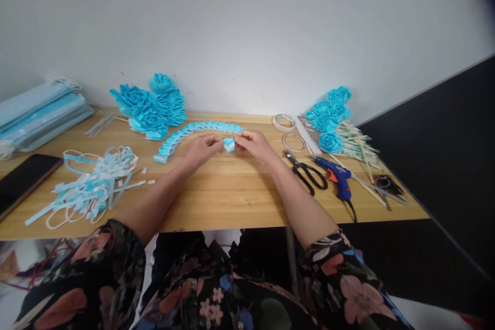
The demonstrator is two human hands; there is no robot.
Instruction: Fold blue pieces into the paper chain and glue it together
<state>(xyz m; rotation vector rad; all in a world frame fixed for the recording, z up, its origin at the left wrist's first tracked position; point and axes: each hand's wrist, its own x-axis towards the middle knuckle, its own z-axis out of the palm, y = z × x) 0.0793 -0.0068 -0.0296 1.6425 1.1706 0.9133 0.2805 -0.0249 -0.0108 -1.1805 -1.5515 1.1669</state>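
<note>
Both of my hands meet at the middle of the wooden table (232,201). My left hand (201,148) and my right hand (253,144) pinch a small rolled piece of light blue material (229,145) between their fingertips. Just behind them lies a curved row of folded blue pieces (193,133), overlapping like scales. Further back on the left sits a heap of finished blue paper-like roses (152,105).
Blue face masks are stacked (38,113) at the far left, with a dark phone (23,178) and cut strips and ear loops (93,185) in front. On the right are tape rolls (288,131), black scissors (307,172), a blue glue gun (336,175) and roses on sticks (332,118).
</note>
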